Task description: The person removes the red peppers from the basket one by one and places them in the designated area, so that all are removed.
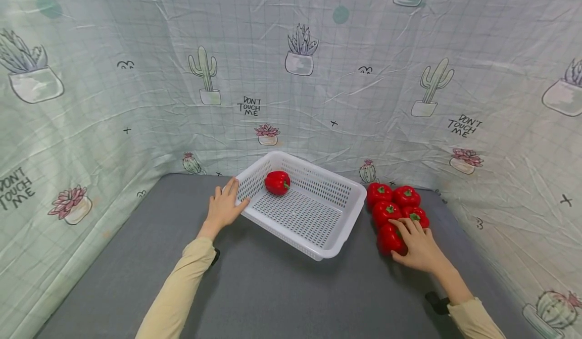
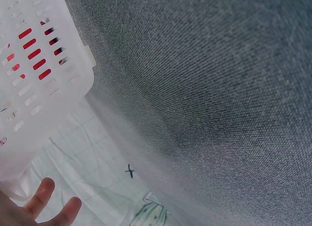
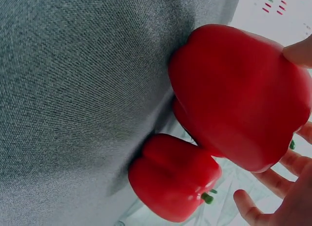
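Observation:
A white perforated plastic basket (image 1: 300,218) sits on the table with one red bell pepper (image 1: 276,183) lying in its far left part. My left hand (image 1: 223,208) rests at the basket's left rim, fingers extended; in the left wrist view two fingers (image 2: 64,212) stick out beyond the basket wall. To the right of the basket stands a cluster of several red bell peppers (image 1: 386,212). At its near end my right hand (image 1: 420,245) grips the nearest bell pepper (image 1: 388,240), thumb on one side and fingers on the other. This pepper fills much of the right wrist view.
Grey cloth covers the table (image 1: 282,293). A pale curtain (image 1: 309,101) printed with potted cacti rises behind and along both sides. In the right wrist view another bell pepper (image 3: 170,179) stands close to the gripped one.

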The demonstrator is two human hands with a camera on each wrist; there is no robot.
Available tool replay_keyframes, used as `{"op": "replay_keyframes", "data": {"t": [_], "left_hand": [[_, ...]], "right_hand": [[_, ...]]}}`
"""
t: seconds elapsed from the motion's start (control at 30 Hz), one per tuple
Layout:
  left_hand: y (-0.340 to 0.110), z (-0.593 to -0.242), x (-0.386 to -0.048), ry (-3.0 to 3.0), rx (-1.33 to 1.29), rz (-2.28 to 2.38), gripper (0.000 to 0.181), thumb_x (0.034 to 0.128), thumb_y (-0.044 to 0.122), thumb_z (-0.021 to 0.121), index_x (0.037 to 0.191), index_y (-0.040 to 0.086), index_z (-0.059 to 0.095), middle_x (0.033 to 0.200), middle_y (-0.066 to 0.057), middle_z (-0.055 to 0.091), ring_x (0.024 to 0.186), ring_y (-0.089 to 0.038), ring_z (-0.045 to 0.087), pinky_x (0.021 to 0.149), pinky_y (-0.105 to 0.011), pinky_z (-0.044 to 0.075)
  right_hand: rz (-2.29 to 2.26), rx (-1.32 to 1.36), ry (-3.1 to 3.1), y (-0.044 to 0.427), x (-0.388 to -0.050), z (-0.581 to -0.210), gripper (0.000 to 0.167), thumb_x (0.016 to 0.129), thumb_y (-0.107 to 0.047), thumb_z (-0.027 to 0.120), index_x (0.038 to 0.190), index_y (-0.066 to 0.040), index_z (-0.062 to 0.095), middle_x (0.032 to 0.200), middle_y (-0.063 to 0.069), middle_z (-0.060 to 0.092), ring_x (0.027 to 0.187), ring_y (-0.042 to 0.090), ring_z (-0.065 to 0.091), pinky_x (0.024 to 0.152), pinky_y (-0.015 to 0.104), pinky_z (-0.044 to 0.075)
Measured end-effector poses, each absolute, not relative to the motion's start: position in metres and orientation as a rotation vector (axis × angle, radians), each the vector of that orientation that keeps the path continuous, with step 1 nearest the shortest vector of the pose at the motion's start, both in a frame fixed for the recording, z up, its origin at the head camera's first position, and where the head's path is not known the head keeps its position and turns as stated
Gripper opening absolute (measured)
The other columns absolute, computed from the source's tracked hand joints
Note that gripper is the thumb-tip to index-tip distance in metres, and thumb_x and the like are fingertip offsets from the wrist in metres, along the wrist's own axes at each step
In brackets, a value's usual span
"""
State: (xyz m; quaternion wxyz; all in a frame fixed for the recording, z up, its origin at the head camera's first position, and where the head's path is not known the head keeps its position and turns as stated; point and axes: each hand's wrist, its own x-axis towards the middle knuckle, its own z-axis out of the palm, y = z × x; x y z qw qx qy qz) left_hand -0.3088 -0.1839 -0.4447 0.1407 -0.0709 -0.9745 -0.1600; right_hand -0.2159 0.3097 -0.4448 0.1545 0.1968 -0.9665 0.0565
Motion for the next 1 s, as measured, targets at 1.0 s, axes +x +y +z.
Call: {"op": "replay_keyframes", "data": {"t": [1.0], "left_hand": [[-0.1840, -0.4436, -0.3079, -2.813, -0.207, -0.467, 0.071, 0.0861, 0.046, 0.047, 0.140, 0.003, 0.027, 0.146, -0.014, 0.025, 0.108, -0.039, 0.036, 0.077, -0.054, 0.035]], "right_hand": [[0.110, 0.555, -2.790, 0.3096, -0.2186, -0.4464, 0.080, 0.056, -0.039, 0.079, 0.122, -0.010, 0.045, 0.109, 0.014, 0.046, 0.100, 0.034, 0.040, 0.071, 0.052, 0.037]]}}
